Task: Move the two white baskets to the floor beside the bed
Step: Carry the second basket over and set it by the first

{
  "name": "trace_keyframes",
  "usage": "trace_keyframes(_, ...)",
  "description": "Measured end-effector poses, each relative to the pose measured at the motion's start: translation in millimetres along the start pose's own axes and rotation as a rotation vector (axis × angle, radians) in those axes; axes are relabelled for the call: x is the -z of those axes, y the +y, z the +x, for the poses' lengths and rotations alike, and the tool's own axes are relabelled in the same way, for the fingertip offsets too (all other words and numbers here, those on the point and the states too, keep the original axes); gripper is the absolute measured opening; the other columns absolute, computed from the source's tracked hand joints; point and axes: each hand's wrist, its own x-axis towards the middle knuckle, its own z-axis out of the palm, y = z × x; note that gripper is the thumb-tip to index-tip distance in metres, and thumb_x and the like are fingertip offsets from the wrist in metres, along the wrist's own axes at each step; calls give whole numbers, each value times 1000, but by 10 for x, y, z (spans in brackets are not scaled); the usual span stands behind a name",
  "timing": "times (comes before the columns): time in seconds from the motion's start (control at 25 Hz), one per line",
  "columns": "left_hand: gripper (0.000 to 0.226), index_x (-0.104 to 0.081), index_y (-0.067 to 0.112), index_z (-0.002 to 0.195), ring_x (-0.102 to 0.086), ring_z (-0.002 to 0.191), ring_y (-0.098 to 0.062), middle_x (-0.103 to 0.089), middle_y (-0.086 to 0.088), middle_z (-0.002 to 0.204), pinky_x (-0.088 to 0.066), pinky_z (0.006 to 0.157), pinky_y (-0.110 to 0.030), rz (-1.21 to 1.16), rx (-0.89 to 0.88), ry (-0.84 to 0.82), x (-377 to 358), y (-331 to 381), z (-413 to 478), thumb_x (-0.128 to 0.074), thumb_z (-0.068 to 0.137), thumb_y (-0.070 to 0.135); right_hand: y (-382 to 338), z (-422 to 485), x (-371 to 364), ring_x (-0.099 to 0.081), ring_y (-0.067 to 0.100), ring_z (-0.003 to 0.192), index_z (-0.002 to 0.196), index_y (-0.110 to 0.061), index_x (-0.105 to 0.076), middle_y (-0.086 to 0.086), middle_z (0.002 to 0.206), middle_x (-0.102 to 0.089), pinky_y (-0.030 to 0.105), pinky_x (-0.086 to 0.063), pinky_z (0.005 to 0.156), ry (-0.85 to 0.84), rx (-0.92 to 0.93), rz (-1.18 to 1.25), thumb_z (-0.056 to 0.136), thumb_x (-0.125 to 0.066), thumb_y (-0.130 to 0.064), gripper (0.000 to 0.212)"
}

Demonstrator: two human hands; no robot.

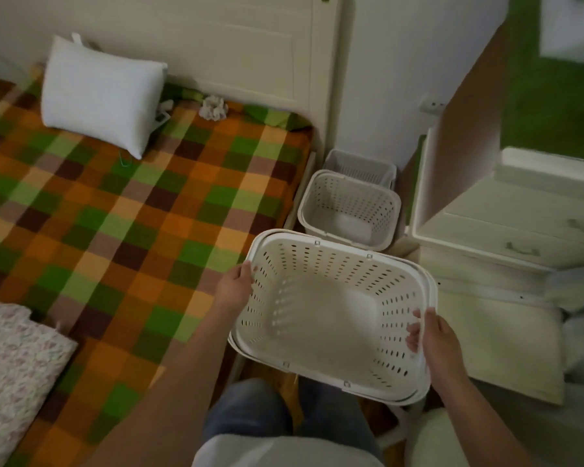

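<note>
I hold a large white perforated basket (327, 318) in the air, just off the right edge of the bed (122, 210), above my legs. My left hand (234, 284) grips its left rim. My right hand (434, 335) grips its right rim, fingers curled inside. The basket is empty. A second white perforated basket (349, 210) stands on the floor beside the bed, farther ahead. Behind that one a third, shallower white basket (361, 165) rests against the wall.
The bed carries a checked orange, green and brown blanket, a white pillow (98, 92) and a floral quilt (11, 372) at the near left. A white cabinet with drawers (506, 224) stands right of the baskets. The floor strip between bed and cabinet is narrow.
</note>
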Motion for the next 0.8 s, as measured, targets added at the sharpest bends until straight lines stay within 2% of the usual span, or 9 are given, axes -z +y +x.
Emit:
trace_keyframes(0.08, 46, -67, 6, 103, -53, 64, -19, -59, -3, 73, -47, 64, -35, 12, 50, -30, -256, 16, 445, -38, 108, 42, 2, 462, -170, -68, 30, 86, 117, -13, -62, 14, 96, -71, 39, -55, 77, 8, -74, -29, 107, -36, -39, 38)
trace_keyframes(0.2, 44, -67, 10, 101, -56, 66, -19, -61, -4, 76, -52, 69, -36, 48, 80, -38, -657, -82, 1258, -39, 108, 43, 242, 1251, -563, -68, 32, 90, 115, -4, -64, 14, 94, -71, 48, -54, 89, -10, -210, -58, 107, -35, -37, 44)
trace_keyframes(0.28, 46, -67, 10, 104, -64, 77, -29, -66, -10, 85, -56, 80, -42, 101, 52, -15, -950, -259, 1796, -37, 108, 44, 472, 1767, -902, -67, 30, 88, 119, -1, -63, 14, 97, -70, 49, -53, 89, -15, -275, -52, 107, -36, -34, 44)
trace_keyframes(0.36, 48, -67, 6, 105, -68, 93, -40, -70, -20, 96, -55, 85, -47, 166, 26, 12, -1289, -477, 2324, -34, 109, 41, 676, 2308, -1244, -65, 25, 89, 129, -3, -58, 14, 109, -68, 49, -52, 92, 4, -323, -50, 107, -35, -30, 42)
trace_keyframes(0.44, 49, -67, 3, 109, -68, 100, -41, -71, -23, 105, -55, 87, -47, 228, 47, 21, -1696, -729, 2846, -31, 110, 38, 998, 2896, -1565, -63, 23, 90, 135, -6, -56, 14, 116, -66, 49, -50, 94, 29, -376, -51, 105, -34, -28, 43)
trace_keyframes(0.56, 49, -67, 4, 115, -67, 106, -37, -70, -19, 111, -54, 90, -43, 283, 63, -5, -2221, -1036, 3454, -30, 110, 36, 1426, 3620, -1854, -59, 21, 82, 125, -8, -60, 12, 110, -63, 42, -51, 80, 39, -444, -49, 103, -39, -21, 34)
trace_keyframes(0.68, 49, -63, 6, 124, -66, 107, -34, -68, -15, 111, -46, 78, -35, 327, 66, -31, -2588, -1251, 3883, -28, 110, 37, 1667, 4091, -2033, -53, 19, 69, 102, -12, -61, 7, 88, -59, 35, -47, 62, 40, -481, -46, 102, -38, -18, 23)
trace_keyframes(0.76, 48, -59, 9, 131, -64, 109, -34, -66, -15, 114, -42, 77, -35, 353, 74, -57, -2801, -1361, 4151, -26, 110, 38, 1814, 4346, -2119, -51, 17, 65, 89, -15, -59, 3, 78, -55, 32, -46, 59, 69, -506, -16, 104, -38, -20, 26)
trace_keyframes(0.8, 48, -56, 11, 134, -64, 110, -35, -65, -15, 117, -44, 80, -36, 355, 86, -72, -2850, -1392, 4223, -25, 110, 39, 1832, 4417, -2139, -50, 17, 65, 90, -15, -59, 3, 77, -54, 32, -46, 60, 78, -514, -2, 104, -39, -20, 25)
